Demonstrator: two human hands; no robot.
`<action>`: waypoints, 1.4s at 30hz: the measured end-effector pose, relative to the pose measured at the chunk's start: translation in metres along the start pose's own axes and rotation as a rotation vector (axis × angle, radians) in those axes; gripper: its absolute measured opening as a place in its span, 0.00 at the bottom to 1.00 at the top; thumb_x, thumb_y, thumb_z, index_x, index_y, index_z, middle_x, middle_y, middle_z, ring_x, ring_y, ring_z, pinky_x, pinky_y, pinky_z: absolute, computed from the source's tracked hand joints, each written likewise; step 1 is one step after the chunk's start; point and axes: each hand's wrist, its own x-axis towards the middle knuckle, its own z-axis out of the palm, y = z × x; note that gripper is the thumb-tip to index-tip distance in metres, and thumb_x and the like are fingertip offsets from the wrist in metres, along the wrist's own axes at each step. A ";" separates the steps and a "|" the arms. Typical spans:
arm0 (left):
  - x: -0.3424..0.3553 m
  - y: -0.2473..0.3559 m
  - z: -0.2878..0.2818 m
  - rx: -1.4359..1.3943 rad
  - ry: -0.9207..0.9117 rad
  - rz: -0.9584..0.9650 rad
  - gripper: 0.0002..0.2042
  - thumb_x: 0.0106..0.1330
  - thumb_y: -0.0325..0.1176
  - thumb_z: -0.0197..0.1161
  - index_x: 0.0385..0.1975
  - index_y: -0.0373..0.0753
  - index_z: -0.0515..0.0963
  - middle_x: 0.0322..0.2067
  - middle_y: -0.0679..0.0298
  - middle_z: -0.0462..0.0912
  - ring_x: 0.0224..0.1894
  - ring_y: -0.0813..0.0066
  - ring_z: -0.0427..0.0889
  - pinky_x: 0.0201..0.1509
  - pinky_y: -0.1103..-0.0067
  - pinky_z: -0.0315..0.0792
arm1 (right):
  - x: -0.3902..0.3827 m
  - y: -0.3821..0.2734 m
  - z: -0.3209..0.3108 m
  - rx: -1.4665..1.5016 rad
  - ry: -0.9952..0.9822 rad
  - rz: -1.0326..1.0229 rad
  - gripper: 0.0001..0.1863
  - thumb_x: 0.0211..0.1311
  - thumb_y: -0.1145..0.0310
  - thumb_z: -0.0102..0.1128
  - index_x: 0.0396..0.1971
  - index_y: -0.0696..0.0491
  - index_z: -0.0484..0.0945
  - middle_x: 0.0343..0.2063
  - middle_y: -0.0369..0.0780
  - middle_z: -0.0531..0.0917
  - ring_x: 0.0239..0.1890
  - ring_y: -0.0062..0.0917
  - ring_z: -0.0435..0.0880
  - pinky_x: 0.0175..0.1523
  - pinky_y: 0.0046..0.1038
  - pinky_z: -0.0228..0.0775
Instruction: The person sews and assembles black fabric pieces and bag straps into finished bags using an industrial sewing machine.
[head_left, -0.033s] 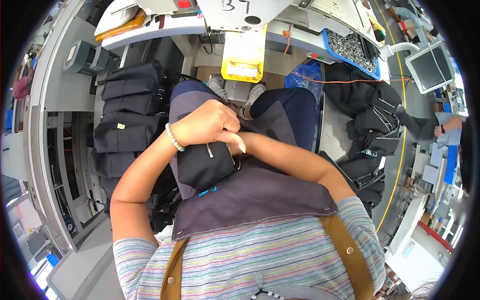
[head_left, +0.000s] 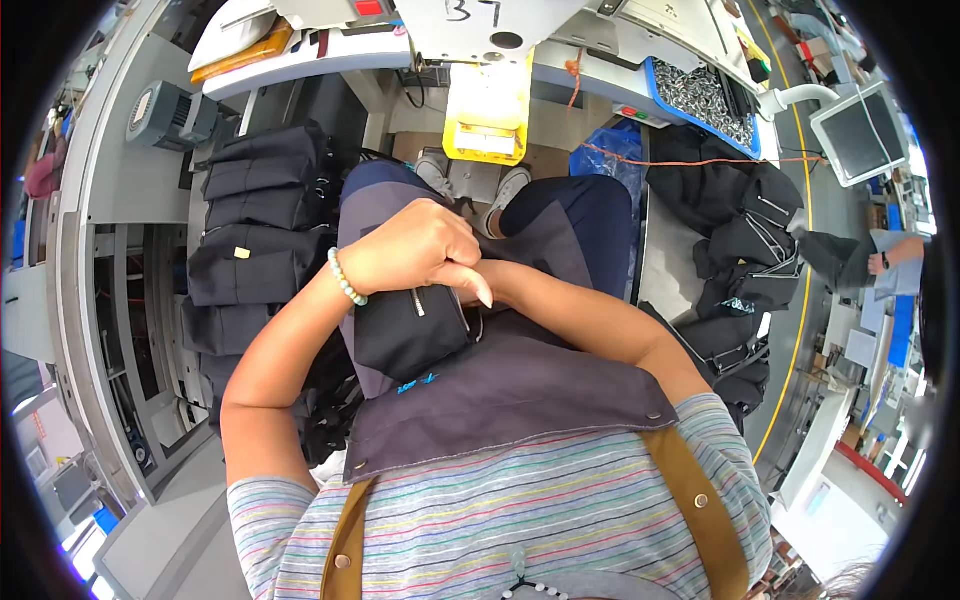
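My left hand (head_left: 425,250), with a beaded bracelet (head_left: 346,278) at its wrist, is closed over my lap, thumb pointing down. Whatever its curled fingers grip is hidden. My right hand (head_left: 487,284) comes in from the right and passes under the left one, so its fingers do not show. Just below both hands a black fabric bag piece (head_left: 410,335) with a short silver zipper (head_left: 417,303) rests on my dark apron (head_left: 510,390). The hands are next to its upper edge; a firm hold on it cannot be made out.
Folded black fabric pieces (head_left: 265,265) are stacked at my left. More black pieces with silver zippers (head_left: 755,250) lie at right. Ahead stand a machine (head_left: 480,25), a yellow tray (head_left: 487,105) and a blue bin of metal parts (head_left: 705,100). Another person's hand (head_left: 895,255) shows far right.
My hands and the black bag piece stay nearly still. At the far right, the dark cloth by the other person's hand has shifted slightly.
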 end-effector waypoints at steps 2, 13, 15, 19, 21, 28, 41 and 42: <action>0.004 0.002 0.000 0.097 0.051 0.012 0.27 0.55 0.54 0.70 0.13 0.38 0.67 0.15 0.59 0.69 0.21 0.57 0.74 0.25 0.68 0.66 | -0.003 0.006 0.000 -0.036 0.004 -0.029 0.13 0.67 0.68 0.57 0.46 0.61 0.81 0.46 0.40 0.83 0.49 0.23 0.81 0.54 0.28 0.73; -0.006 -0.017 0.001 -0.134 0.546 -0.385 0.21 0.70 0.34 0.66 0.16 0.30 0.69 0.14 0.59 0.66 0.16 0.69 0.60 0.23 0.73 0.60 | -0.091 -0.046 -0.081 -0.170 0.161 -0.210 0.09 0.63 0.69 0.66 0.26 0.58 0.84 0.25 0.37 0.82 0.32 0.22 0.81 0.54 0.30 0.76; -0.004 -0.022 0.009 -0.236 0.564 -0.451 0.23 0.73 0.33 0.63 0.15 0.31 0.66 0.13 0.64 0.65 0.16 0.80 0.59 0.23 0.75 0.59 | -0.107 -0.049 -0.093 -0.258 0.226 -0.311 0.07 0.63 0.70 0.64 0.33 0.59 0.85 0.33 0.38 0.83 0.40 0.23 0.82 0.59 0.30 0.72; -0.001 -0.026 0.014 -0.399 0.640 -0.508 0.26 0.76 0.40 0.60 0.13 0.35 0.66 0.14 0.74 0.66 0.19 0.88 0.59 0.23 0.81 0.55 | -0.096 -0.062 -0.072 -0.403 0.228 -0.335 0.17 0.63 0.70 0.65 0.50 0.62 0.81 0.52 0.44 0.80 0.58 0.32 0.78 0.69 0.34 0.63; 0.006 -0.024 0.012 -0.445 0.785 -0.442 0.27 0.78 0.42 0.58 0.13 0.37 0.67 0.15 0.75 0.67 0.20 0.90 0.60 0.24 0.83 0.54 | -0.089 -0.047 -0.069 -0.359 0.111 -0.273 0.13 0.63 0.70 0.66 0.44 0.62 0.83 0.46 0.44 0.83 0.57 0.32 0.79 0.70 0.36 0.62; 0.008 0.000 -0.003 -1.300 0.169 -0.408 0.24 0.75 0.39 0.57 0.64 0.29 0.69 0.55 0.59 0.80 0.54 0.76 0.80 0.58 0.76 0.74 | -0.094 -0.076 -0.080 -0.022 0.370 -0.395 0.16 0.66 0.60 0.63 0.29 0.59 0.77 0.32 0.35 0.74 0.43 0.25 0.76 0.59 0.31 0.66; 0.024 0.014 0.102 -1.972 -0.155 -0.199 0.23 0.80 0.35 0.46 0.71 0.34 0.59 0.65 0.59 0.73 0.65 0.71 0.74 0.68 0.72 0.71 | -0.057 -0.108 -0.039 0.158 0.008 -0.323 0.20 0.63 0.64 0.65 0.16 0.58 0.70 0.19 0.31 0.64 0.26 0.17 0.61 0.33 0.24 0.52; 0.027 0.018 0.097 -2.046 -0.147 -0.199 0.23 0.81 0.36 0.45 0.71 0.34 0.58 0.65 0.59 0.72 0.65 0.72 0.74 0.68 0.73 0.71 | -0.056 -0.107 -0.037 0.159 0.013 -0.325 0.20 0.63 0.64 0.65 0.16 0.58 0.70 0.19 0.31 0.64 0.26 0.17 0.61 0.33 0.24 0.52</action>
